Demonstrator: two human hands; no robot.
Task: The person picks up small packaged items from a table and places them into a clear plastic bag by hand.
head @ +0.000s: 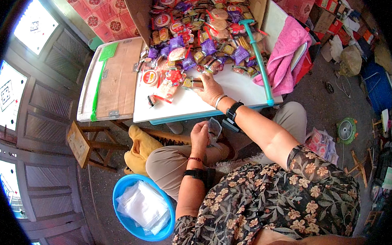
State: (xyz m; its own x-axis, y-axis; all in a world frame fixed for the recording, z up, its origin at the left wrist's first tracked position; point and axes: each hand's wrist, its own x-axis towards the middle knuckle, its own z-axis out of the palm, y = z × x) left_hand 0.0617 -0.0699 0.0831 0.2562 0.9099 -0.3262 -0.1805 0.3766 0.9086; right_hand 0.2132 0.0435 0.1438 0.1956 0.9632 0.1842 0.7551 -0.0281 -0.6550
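My left hand point(200, 137) pinches a small clear plastic bag point(214, 131) above my lap, just off the table's front edge. Over the white tabletop point(188, 106) my right hand point(211, 90) reaches to the near edge of a heap of wrapped snacks point(192, 34). Its fingertips touch a small wrapped snack with a yellow label point(192, 83); whether they grip it is unclear. Left of that hand lie a red-printed packet point(173, 77), a round red-and-white packet point(150, 77) and a small dark-ended packet point(152, 100). Purple packets point(208, 47) are scattered through the heap.
A cardboard box point(140, 16) opens onto the heap. A teal long-handled scraper point(260, 63) and pink towel point(288, 52) lie at right; a green fly swatter point(102, 74) rests on a wooden board point(120, 81). Below left stands a blue basin point(121, 214) of clear bags point(143, 203).
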